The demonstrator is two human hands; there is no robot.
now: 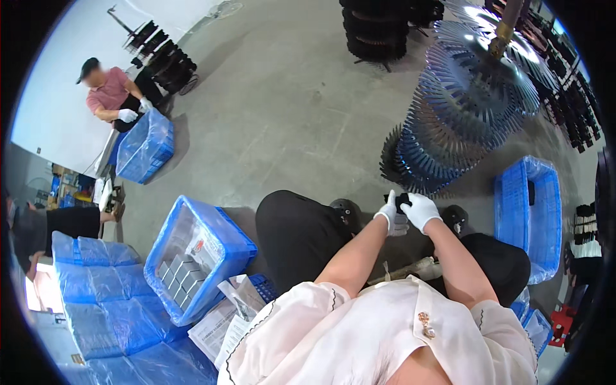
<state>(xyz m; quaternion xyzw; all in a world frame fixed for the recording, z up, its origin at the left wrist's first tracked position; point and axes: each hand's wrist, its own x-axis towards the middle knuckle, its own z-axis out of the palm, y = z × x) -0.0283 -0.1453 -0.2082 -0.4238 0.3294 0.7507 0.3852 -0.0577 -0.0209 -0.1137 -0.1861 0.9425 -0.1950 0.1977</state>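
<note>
A grey concrete floor [282, 109] fills the workshop, with a pale wall at ten o'clock. In front of that wall another person in a pink shirt [109, 90] and white gloves bends over a blue crate lined with clear plastic [146, 149]. At eight o'clock lie stacked blue crates under plastic film [102, 301]. Just right of them a tilted blue crate [199, 253] holds rows of small grey boxes [179, 276], and printed paper sheets [224, 321] lie beside its lower corner.

Near the centre, the wearer's knees in black trousers [298, 234] point toward twelve o'clock. The left hand [390, 215], in a white glove, and the right hand [420, 208], also gloved in white, meet just above the knees; both grips are closed around a small black part [403, 201] held between the fingers, the hands touching each other.

At one o'clock, just beyond the hands, stands a tall rack of blue radiating spokes [462, 109], with dark black racks [378, 29] behind it at twelve. At three o'clock sits another blue plastic-lined crate [527, 218], and black parts hang at the far right edge [587, 224].
</note>
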